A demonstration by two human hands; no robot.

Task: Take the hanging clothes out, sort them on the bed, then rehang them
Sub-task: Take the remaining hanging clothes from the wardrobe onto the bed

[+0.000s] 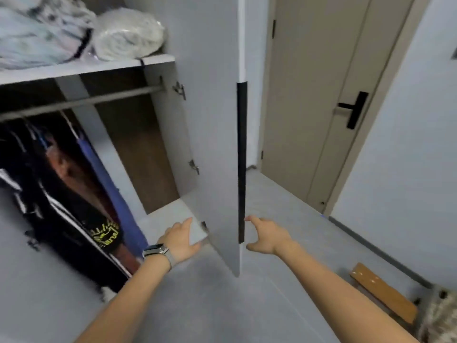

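Hands were on either side of the wardrobe door (217, 144), and that placement looked, by my reading, like the work of swinging it wide so you could reach the rail (81, 101). Your left hand (181, 240), the one with the watch (156, 251) on its wrist, lay with fingers fairly straight against the door's inner face near the bottom, beside the lowest hinge (204, 226); it held nothing, only pressed or rested there. Your right hand (268, 235) sat just beside the door's outer edge, next to the long black handle strip (241, 164), fingers spread and loosely bent, thumb apart. Whether its fingertips actually touched the strip I could not tell, but it gripped nothing.

The hanging clothes (66, 194) were inside the wardrobe, on the left part of the rail: dark garments, one with a yellow print, and a blue one at the right end of the bunch. None had been taken out, so you were at the opening step. On the shelf (81, 68) above lay folded bedding (37, 30) and a wrapped bundle (128, 33). The bed was not in view.
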